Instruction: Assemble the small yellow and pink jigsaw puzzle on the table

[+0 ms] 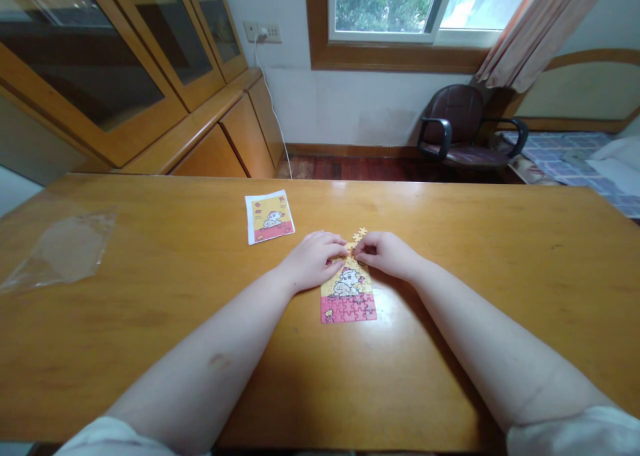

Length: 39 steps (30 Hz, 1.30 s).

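A jigsaw puzzle (pixel 347 306) with a white cartoon animal on yellow and pink lies flat on the table, its upper part partly covered by my hands. My left hand (pixel 317 259) rests over its upper left edge, palm down with fingers stretched out. At the upper right edge, my right hand (pixel 387 253) has thumb and forefinger pinched together over the yellow area; whatever is between the fingertips is too small to make out. Just beyond the fingers lie several loose yellow puzzle pieces (pixel 359 235).
A picture card (pixel 271 217) with the same design lies to the upper left on the wooden table (pixel 175 243). A clear plastic bag (pixel 67 249) is at the far left. Beyond the table stand a glass-door cabinet (pixel 200 109) and an armchair (pixel 457 126).
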Tool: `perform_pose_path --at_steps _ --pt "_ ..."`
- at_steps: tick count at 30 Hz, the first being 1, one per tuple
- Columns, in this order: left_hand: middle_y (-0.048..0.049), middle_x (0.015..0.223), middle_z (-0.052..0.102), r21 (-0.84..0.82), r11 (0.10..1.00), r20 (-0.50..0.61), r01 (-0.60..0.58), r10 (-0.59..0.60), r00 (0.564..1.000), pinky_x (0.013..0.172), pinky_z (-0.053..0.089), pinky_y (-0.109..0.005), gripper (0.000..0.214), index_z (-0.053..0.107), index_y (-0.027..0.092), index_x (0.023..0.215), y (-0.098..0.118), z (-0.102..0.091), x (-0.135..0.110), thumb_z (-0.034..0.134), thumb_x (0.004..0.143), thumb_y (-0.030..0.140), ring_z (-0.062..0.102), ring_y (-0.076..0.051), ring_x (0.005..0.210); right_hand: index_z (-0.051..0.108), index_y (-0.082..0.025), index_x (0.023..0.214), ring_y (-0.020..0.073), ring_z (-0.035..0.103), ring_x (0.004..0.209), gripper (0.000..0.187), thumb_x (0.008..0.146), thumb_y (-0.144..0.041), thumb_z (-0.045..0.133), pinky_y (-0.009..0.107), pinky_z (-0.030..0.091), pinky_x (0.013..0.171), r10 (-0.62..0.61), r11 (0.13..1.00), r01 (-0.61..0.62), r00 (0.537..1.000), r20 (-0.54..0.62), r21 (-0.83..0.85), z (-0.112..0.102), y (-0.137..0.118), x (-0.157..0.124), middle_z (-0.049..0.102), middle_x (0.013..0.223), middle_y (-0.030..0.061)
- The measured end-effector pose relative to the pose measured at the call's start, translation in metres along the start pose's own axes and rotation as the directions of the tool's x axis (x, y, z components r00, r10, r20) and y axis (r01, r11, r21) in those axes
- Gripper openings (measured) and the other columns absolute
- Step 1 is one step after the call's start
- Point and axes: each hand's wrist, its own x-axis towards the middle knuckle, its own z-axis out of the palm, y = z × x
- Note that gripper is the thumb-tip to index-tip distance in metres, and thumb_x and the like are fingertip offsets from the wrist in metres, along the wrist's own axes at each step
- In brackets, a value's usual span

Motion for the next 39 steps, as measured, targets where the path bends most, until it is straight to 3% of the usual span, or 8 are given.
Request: perform_pose_path --at_steps 5,31,39 --pt "-0.0038 0.108 0.067 -0.006 0.999 -0.014 -0.053 0.053 0.998 0.098 0.041 -0.045 0.013 0.071 0.024 0.080 0.0020 -0.0013 -0.0003 0.059 0.083 0.027 0.058 -0.022 0.104 0.073 -0.021 0.089 0.0146 0.060 0.074 0.013 0.080 -0.024 0.064 0.026 0.045 0.070 -0.074 0.997 0.074 0.997 -0.002 -0.033 -0.0003 -0.0019 0.0002 0.068 0.082 0.0027" --pt "-0.0034 0.109 0.066 -0.012 0.999 0.012 -0.039 0.039 0.999 0.096 0.042 -0.042 0.015 0.071 0.026 0.092 -0.0008 0.0010 -0.0003 0.057 0.085 0.026 0.058 -0.021 0.103 0.070 -0.019 0.084 0.0131 0.055 0.069 0.010 0.077 -0.021 0.064 0.025 0.042 0.065 -0.072 0.995 0.073 0.997 0.022 -0.065 -0.0015 -0.0038 0.0003 0.062 0.076 0.0015" --pt "-0.0047 0.111 0.065 0.009 0.998 0.046 -0.058 0.058 0.997 0.096 0.041 -0.043 0.021 0.070 0.026 0.102 -0.0025 0.0018 -0.0006 0.057 0.086 0.029 0.056 -0.022 0.105 0.070 -0.019 0.082 0.0127 0.056 0.068 0.008 0.078 -0.021 0.063 0.025 0.043 0.065 0.016 1.000 -0.018 0.996 -0.089 -0.014 -0.0036 0.0023 0.0025 0.063 0.075 0.0009"
